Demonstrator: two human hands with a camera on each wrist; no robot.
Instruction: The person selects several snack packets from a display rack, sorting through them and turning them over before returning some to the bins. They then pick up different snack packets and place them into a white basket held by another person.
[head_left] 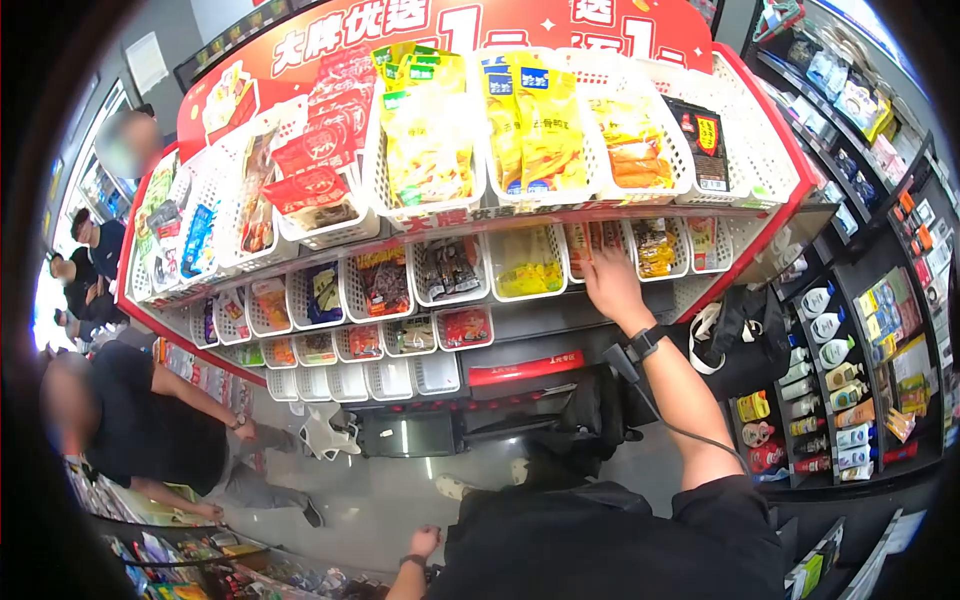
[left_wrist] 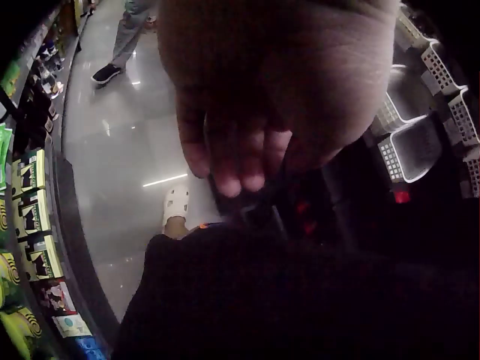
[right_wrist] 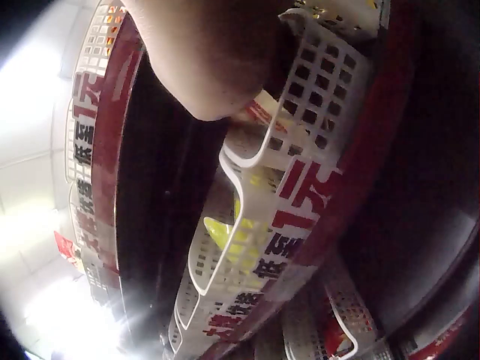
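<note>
My right hand [head_left: 612, 285] reaches into a white basket on the middle shelf that holds reddish snack packets [head_left: 590, 237]. In the right wrist view, the hand [right_wrist: 214, 60] is over the perforated basket [right_wrist: 319, 82], and its fingers are hidden, so I cannot tell whether they grip a packet. To one side is a basket of yellow-green packets [head_left: 530, 278]; to the other, one of yellow and brown packets [head_left: 656, 250]. Low by my body hangs my left hand [head_left: 425, 541], its fingers loosely curled around nothing in the left wrist view [left_wrist: 277, 82].
Large yellow snack bags [head_left: 430, 140] fill baskets on the top shelf. Lower down are smaller baskets, some bare inside [head_left: 437, 375]. A black bag [head_left: 740, 335] is right of my forearm. On the left stands a person in dark clothes [head_left: 160, 420]; bottles [head_left: 830, 325] line the right shelves.
</note>
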